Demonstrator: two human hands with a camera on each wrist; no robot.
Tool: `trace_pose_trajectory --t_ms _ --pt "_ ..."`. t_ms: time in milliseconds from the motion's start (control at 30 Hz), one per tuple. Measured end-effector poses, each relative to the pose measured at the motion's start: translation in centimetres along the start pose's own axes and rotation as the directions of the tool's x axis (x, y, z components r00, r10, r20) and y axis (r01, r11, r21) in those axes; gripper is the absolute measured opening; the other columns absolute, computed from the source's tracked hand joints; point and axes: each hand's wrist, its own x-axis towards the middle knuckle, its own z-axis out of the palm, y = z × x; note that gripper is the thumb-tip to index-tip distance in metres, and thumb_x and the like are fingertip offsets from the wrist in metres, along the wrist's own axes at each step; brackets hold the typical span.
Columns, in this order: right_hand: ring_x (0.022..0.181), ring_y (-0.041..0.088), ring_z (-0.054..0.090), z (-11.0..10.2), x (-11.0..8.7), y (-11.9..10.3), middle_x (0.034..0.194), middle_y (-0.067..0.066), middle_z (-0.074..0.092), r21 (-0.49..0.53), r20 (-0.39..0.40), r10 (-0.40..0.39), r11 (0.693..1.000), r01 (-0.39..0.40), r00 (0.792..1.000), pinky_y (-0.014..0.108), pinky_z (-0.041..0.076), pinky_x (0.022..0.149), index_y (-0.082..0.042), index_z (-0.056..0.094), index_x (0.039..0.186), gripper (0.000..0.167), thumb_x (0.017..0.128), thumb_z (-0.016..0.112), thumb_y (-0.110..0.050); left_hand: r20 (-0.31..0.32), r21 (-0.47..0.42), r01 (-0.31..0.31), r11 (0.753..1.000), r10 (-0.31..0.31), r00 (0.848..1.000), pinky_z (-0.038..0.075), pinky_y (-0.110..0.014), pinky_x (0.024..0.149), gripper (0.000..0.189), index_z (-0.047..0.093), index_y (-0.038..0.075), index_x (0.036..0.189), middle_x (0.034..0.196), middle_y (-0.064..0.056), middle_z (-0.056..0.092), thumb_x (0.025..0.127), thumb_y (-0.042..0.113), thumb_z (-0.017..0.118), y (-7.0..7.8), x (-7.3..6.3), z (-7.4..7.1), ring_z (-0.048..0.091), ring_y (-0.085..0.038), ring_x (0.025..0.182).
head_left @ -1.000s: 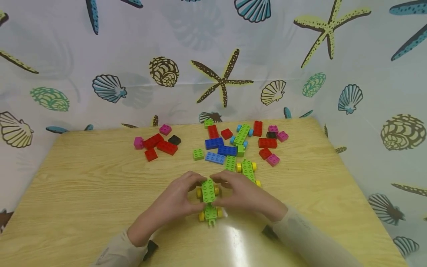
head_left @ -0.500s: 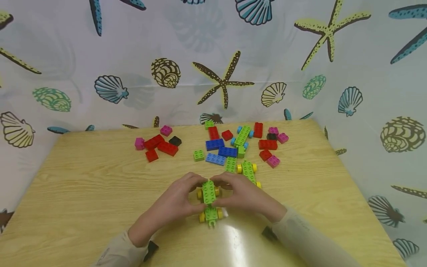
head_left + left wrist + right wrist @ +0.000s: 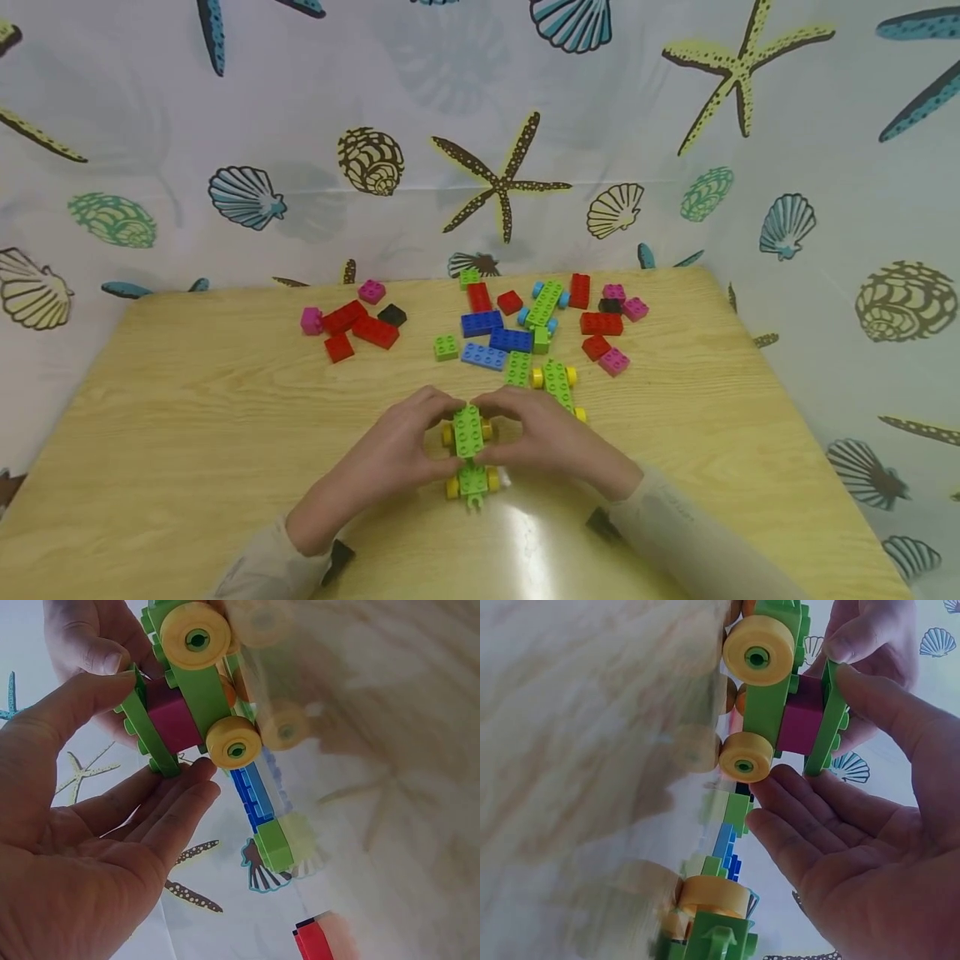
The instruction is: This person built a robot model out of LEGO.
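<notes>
A green car base [image 3: 473, 479] with yellow wheels stands on the table in front of me. On its studs sits a magenta brick [image 3: 173, 718], topped by a flat green building plate [image 3: 468, 431]. My left hand [image 3: 390, 446] pinches the plate from the left, thumb at its near end and index finger at its far end. From the right, my right hand [image 3: 551, 442] holds the same plate likewise. In the right wrist view the plate overhangs the magenta brick [image 3: 802, 714], and the other fingers lie below it, beside a yellow wheel [image 3: 746, 756].
Just beyond the right hand is another green car base [image 3: 557, 382] with yellow wheels. Behind lie blue bricks [image 3: 511, 339] and a green base with blue wheels [image 3: 543, 305]. Red bricks [image 3: 375, 331] lie back left, more red ones [image 3: 602, 323] back right. A patterned cloth [image 3: 300, 100] hangs behind the table.
</notes>
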Motion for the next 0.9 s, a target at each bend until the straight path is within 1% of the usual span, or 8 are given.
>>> trace_pose_trajectory --t_ms 133,233,367,500,600,667,833,900 --pt "0.146 0.027 0.066 -0.01 0.07 -0.31 0.158 0.001 0.069 -0.005 0.005 0.003 1.000 -0.003 1.000 0.055 0.052 0.125 -0.021 0.064 0.158 0.069 0.096 0.090 -0.039 -0.003 0.007 0.003 1.000 -0.003 1.000 0.063 -0.052 0.111 0.064 0.069 0.009 0.147 0.138 -0.005 0.070 0.089 0.021 0.095 0.02 -0.17 -0.19 0.071 -0.029 0.129" --pt "0.146 0.026 0.066 -0.02 0.12 -0.36 0.158 0.000 0.069 -0.006 0.007 0.025 1.000 -0.025 1.000 0.054 0.052 0.125 -0.022 0.064 0.158 0.069 0.096 0.090 -0.039 0.001 0.007 -0.002 1.000 0.002 1.000 0.063 -0.052 0.112 0.064 0.069 0.008 0.147 0.138 -0.005 0.070 0.090 0.021 0.095 0.08 -0.19 -0.32 0.071 -0.030 0.130" --pt "0.148 0.027 0.065 -0.01 0.20 -0.29 0.159 0.001 0.067 0.022 0.018 0.041 0.999 -0.041 0.999 0.053 0.052 0.126 -0.021 0.063 0.158 0.070 0.096 0.090 -0.038 0.007 0.005 -0.004 1.000 0.004 1.000 0.063 -0.053 0.112 0.064 0.069 0.009 0.147 0.139 -0.005 0.070 0.090 0.022 0.095 0.06 -0.16 -0.37 0.071 -0.030 0.131" --pt "0.151 0.029 0.062 -0.08 0.23 -0.07 0.163 0.004 0.064 0.054 0.039 0.031 0.998 -0.033 0.999 0.052 0.051 0.127 -0.019 0.060 0.160 0.072 0.097 0.090 -0.037 0.001 -0.003 0.004 1.000 -0.004 1.000 0.063 -0.052 0.113 0.064 0.069 0.009 0.147 0.141 -0.006 0.070 0.090 0.022 0.095 -0.11 -0.11 -0.26 0.071 -0.030 0.132" --pt "0.154 0.031 0.059 -0.20 0.11 0.14 0.167 0.005 0.060 0.058 0.058 0.036 0.997 -0.040 0.998 0.053 0.050 0.128 -0.018 0.056 0.164 0.080 0.095 0.091 -0.036 -0.001 -0.016 0.013 1.000 -0.013 1.000 0.062 -0.051 0.114 0.065 0.068 0.009 0.149 0.143 -0.006 0.070 0.091 0.021 0.095 -0.25 -0.03 -0.02 0.071 -0.031 0.135" --pt "0.158 0.031 0.055 -0.20 0.03 0.26 0.170 0.004 0.056 0.042 0.068 0.046 0.998 -0.049 0.997 0.055 0.046 0.131 -0.018 0.053 0.166 0.087 0.092 0.094 -0.037 -0.004 -0.028 0.018 0.999 -0.019 1.000 0.061 -0.051 0.115 0.065 0.067 0.010 0.150 0.145 -0.006 0.069 0.092 0.020 0.094 -0.36 0.04 0.14 0.070 -0.031 0.137" --pt "0.164 0.030 0.046 0.39 0.09 0.52 0.176 0.004 0.047 -0.018 0.084 0.083 0.997 -0.082 0.993 0.055 0.038 0.136 -0.016 0.045 0.171 0.105 0.085 0.098 -0.046 -0.014 -0.073 0.046 0.996 -0.048 0.999 0.059 -0.049 0.117 0.066 0.065 0.011 0.152 0.149 -0.006 0.068 0.093 0.017 0.093 -0.53 0.18 0.33 0.068 -0.031 0.141" --pt "0.164 0.029 0.046 0.73 0.11 0.52 0.177 0.004 0.045 -0.021 0.091 0.104 0.994 -0.103 0.990 0.054 0.038 0.136 -0.016 0.043 0.172 0.110 0.083 0.098 -0.048 -0.014 -0.093 0.057 0.994 -0.059 0.998 0.058 -0.049 0.118 0.066 0.064 0.011 0.153 0.151 -0.006 0.067 0.093 0.016 0.092 -0.57 0.21 0.35 0.068 -0.031 0.143"
